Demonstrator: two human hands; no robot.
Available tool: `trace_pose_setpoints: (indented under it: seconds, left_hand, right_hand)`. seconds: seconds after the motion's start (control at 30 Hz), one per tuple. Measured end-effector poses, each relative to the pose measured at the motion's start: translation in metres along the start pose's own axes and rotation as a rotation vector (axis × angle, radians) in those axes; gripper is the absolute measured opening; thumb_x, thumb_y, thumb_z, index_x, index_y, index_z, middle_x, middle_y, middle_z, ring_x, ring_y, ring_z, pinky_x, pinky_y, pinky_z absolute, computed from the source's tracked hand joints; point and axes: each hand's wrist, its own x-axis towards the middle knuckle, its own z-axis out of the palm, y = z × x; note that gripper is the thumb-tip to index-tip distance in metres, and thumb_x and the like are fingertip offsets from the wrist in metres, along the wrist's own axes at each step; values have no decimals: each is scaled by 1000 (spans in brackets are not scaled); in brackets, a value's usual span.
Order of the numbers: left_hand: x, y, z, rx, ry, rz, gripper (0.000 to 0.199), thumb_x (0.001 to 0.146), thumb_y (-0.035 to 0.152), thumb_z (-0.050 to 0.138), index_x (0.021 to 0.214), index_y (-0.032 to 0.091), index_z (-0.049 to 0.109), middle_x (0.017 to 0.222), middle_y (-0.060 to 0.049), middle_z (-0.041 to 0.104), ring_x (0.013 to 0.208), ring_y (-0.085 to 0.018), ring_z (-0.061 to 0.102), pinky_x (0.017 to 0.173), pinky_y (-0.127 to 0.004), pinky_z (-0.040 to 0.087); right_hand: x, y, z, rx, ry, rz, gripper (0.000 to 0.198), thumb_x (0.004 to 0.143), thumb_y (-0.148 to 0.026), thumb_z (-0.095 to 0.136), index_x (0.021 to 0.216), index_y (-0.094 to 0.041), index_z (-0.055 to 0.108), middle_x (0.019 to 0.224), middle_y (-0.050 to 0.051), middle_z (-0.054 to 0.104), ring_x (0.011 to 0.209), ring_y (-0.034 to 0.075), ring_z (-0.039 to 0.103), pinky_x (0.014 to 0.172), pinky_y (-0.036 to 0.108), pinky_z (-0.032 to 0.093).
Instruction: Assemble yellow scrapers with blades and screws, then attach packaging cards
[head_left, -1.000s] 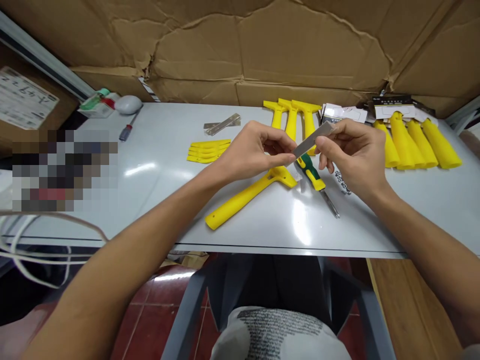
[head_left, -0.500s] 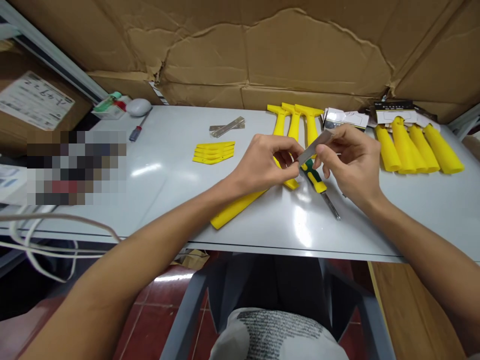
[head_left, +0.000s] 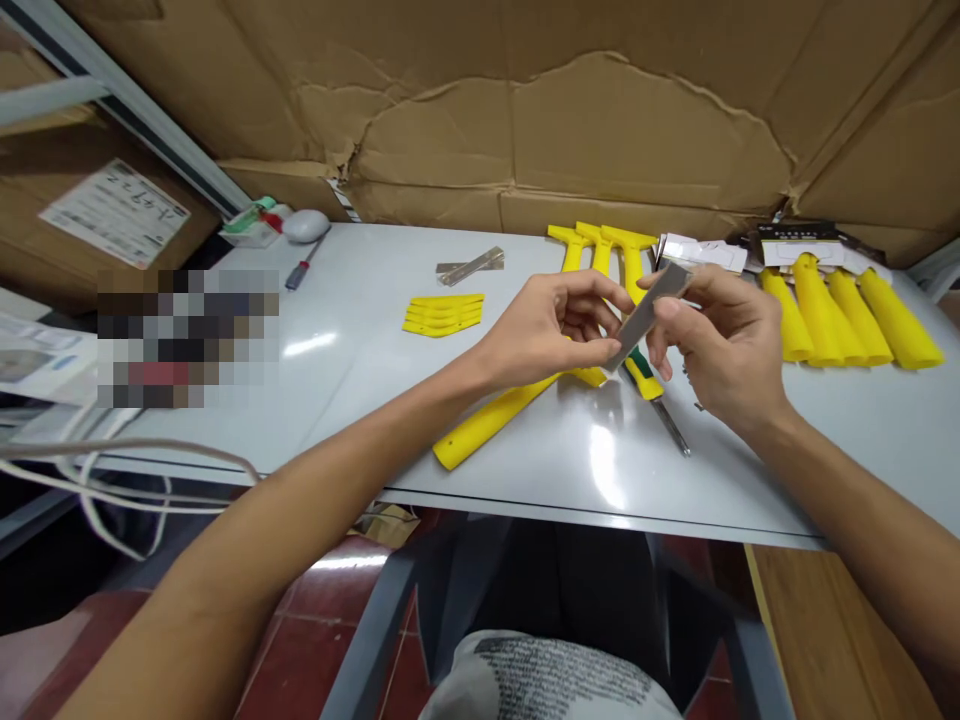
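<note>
Blade (head_left: 646, 320) gripped at both ends above the counter (head_left: 525, 465)

Beyond the left forearm, a cardboard box (head_left: 45, 195) bears a white label (head_left: 116, 215) with large handwritten characters over printed lines; the slant makes them hard to read. Past the right hand (head_left: 731, 345), a black header card (head_left: 799, 245) carries white lettering too small to make out. Rows of dark print cover the pale shirt (head_left: 555, 680) below the hands, also unreadable.

Both arms reach forward, elbows wide. The left hand (head_left: 551, 325), its back facing up, closes thumb and curled fingers on the blade's lower end. The right hand pinches its upper end, thumb flat on the face and fingers behind. The blade slants up toward the right hand.

It is a thin, dull grey metal strip. Under the left hand lies a scraper (head_left: 487, 425) of smooth yellow plastic, its handle pointing back toward the left forearm. A yellow and green screwdriver (head_left: 646, 383) rests below the gap between the hands, its shiny shaft pointing toward the body. Three yellow T-shaped pieces (head_left: 602, 260) sit beyond the hands, four flared yellow tubes (head_left: 817, 320) right of the right hand. Left of the left hand are flat yellow strips (head_left: 442, 315), with crossed metal strips (head_left: 472, 265) behind them.
</note>
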Motion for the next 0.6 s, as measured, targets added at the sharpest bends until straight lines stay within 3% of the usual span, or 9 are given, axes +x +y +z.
trace_pose_setpoints:
  seconds: [0.1, 0.17, 0.23, 0.3, 0.33, 0.4, 0.5, 0.6]
  left_hand:
    - [3, -1, -10, -179, -121, -141, 51, 78, 35, 99, 117, 21, 70, 88, 0, 81, 76, -14, 78, 70, -26, 62]
    - [4, 3, -15, -99, -154, -135, 50, 84, 44, 97, 117, 21, 68, 93, -3, 83, 79, -16, 80, 72, -29, 63]
    - [3, 9, -21, 221, -83, -44, 37, 93, 45, 87, 113, 21, 69, 100, -5, 84, 89, -19, 81, 79, -31, 62]
    - [3, 19, -25, 686, 28, 12, 25, 101, 43, 77, 112, 21, 72, 102, -5, 84, 96, -21, 80, 84, -33, 57]
    - [2, 23, -26, 910, 51, -12, 25, 104, 44, 74, 114, 21, 73, 101, -5, 84, 97, -23, 79, 86, -35, 55]
    - [1, 31, -26, 1251, -17, -151, 41, 107, 57, 69, 125, 20, 74, 98, -8, 83, 97, -30, 79, 86, -38, 51]
    - [-1, 36, -22, 1481, -210, -333, 80, 100, 85, 65, 141, 16, 70, 100, -14, 83, 99, -39, 78, 83, -40, 47]
    - [-2, 37, -19, 1456, -276, -380, 85, 95, 85, 73, 146, 17, 67, 109, -15, 85, 106, -40, 77, 81, -38, 42]
  right_hand:
    - [5, 2, -6, 123, -81, 124, 33, 87, -51, 96, 94, -26, 76, 75, -3, 71, 49, 11, 61, 34, 27, 39]
    - [7, 1, -6, 156, -75, 122, 42, 81, -54, 100, 91, -25, 72, 87, -2, 76, 55, 11, 63, 35, 25, 38]
    - [8, 0, -6, 143, -40, 92, 47, 78, -54, 103, 87, -24, 67, 91, -1, 79, 55, 10, 62, 37, 24, 37]
    - [9, -2, -7, 97, 23, 82, 52, 79, -54, 103, 83, -24, 61, 79, -1, 77, 49, 9, 57, 37, 24, 34]
    - [9, -3, -8, 66, 57, 82, 53, 79, -55, 103, 81, -24, 60, 73, -2, 75, 46, 8, 54, 37, 24, 32]
    - [10, -4, -11, 2, 107, 73, 56, 77, -57, 104, 80, -23, 59, 68, -2, 72, 42, 7, 51, 36, 25, 30]
    - [9, -5, -11, -88, 129, 39, 62, 71, -62, 105, 76, -22, 57, 64, -3, 68, 41, 7, 52, 35, 24, 31]
    - [7, -5, -6, -132, 136, 28, 67, 72, -70, 101, 74, -22, 54, 63, -4, 68, 43, 8, 55, 35, 23, 39]
